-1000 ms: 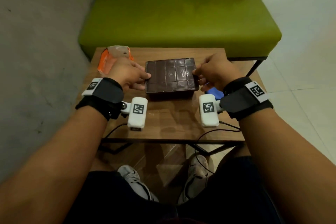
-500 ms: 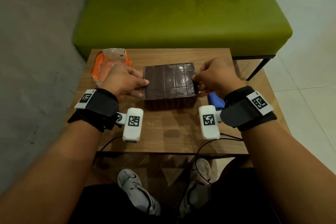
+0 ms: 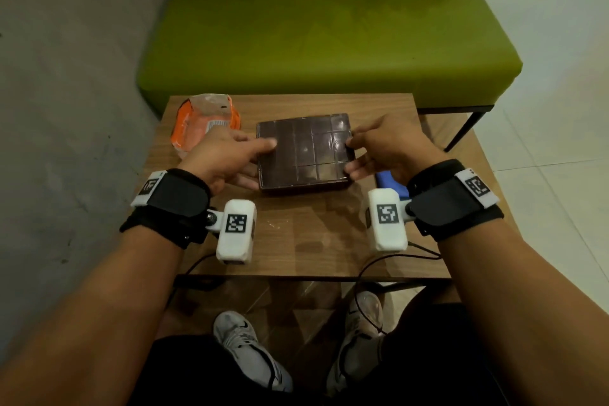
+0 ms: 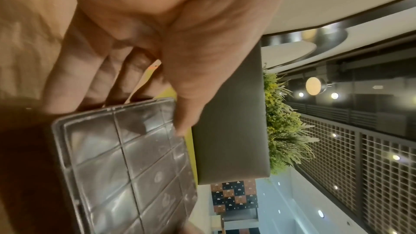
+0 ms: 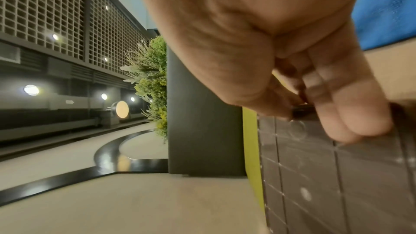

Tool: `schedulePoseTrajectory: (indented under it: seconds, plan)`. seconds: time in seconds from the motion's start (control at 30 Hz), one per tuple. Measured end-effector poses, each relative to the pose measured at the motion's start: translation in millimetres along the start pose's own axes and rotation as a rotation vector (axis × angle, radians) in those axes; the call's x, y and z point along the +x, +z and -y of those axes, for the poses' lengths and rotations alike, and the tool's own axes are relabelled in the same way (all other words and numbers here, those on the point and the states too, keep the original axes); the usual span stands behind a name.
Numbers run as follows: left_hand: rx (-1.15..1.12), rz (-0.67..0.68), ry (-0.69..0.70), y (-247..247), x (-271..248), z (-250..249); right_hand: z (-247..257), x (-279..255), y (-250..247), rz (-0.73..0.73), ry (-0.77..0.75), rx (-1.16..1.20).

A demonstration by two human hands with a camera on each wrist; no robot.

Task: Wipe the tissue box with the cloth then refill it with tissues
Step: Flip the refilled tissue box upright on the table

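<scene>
Both hands grip the tissue box [image 3: 303,150]

Cloth [image 3: 389,182] at 4 o'clock is mostly hidden; left hand [image 3: 221,155] and right hand [image 3: 389,145] fingers clamp the dark, glossy, grid-patterned box.

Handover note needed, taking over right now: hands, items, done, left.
Left hand: grips the left edge of the tissue box, thumb on top.
Right hand: pinches the box's right edge.
Box: on the table, centre, closed.
Blue cloth: on the table under the right wrist, not in hand.
Orange tissue pack: at the table's far left.
Done: cannot tell whether the box has been wiped.
Left: open the box, refill with tissues.
</scene>
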State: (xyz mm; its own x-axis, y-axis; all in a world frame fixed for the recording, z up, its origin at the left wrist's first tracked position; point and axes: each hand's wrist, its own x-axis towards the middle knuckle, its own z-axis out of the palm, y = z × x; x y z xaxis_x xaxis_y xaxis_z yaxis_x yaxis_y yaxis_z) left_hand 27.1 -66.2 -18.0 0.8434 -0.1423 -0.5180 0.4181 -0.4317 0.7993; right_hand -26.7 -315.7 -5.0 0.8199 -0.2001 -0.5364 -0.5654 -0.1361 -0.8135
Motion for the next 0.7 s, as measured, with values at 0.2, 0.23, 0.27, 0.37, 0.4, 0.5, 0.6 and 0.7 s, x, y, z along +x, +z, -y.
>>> schedulePoseTrajectory:
  seconds: [0.2,0.23,0.27,0.37,0.4,0.5,0.6,0.7]
  plan:
    - [-0.174,-0.257,0.300,13,2,28,-8,-12,11,-0.093,-0.202,0.254]
    - [-0.140,-0.319,0.334,16,5,35,-12,-12,16,-0.105,-0.205,0.275]
    - [-0.112,-0.356,0.360,19,8,44,-18,-11,20,-0.113,-0.201,0.282]
    - [-0.217,-0.264,0.378,23,13,64,-37,-4,28,-0.093,-0.180,0.235]
    - [-0.246,-0.222,0.387,22,14,68,-44,-2,28,-0.091,-0.179,0.231]
    - [-0.182,-0.147,0.418,18,16,77,-57,0,26,-0.065,-0.176,0.218]
    - [-0.085,-0.079,0.412,11,21,83,-66,3,25,-0.055,-0.208,0.070]
    - [0.014,-0.067,0.409,10,22,83,-71,7,27,-0.068,-0.226,-0.084]
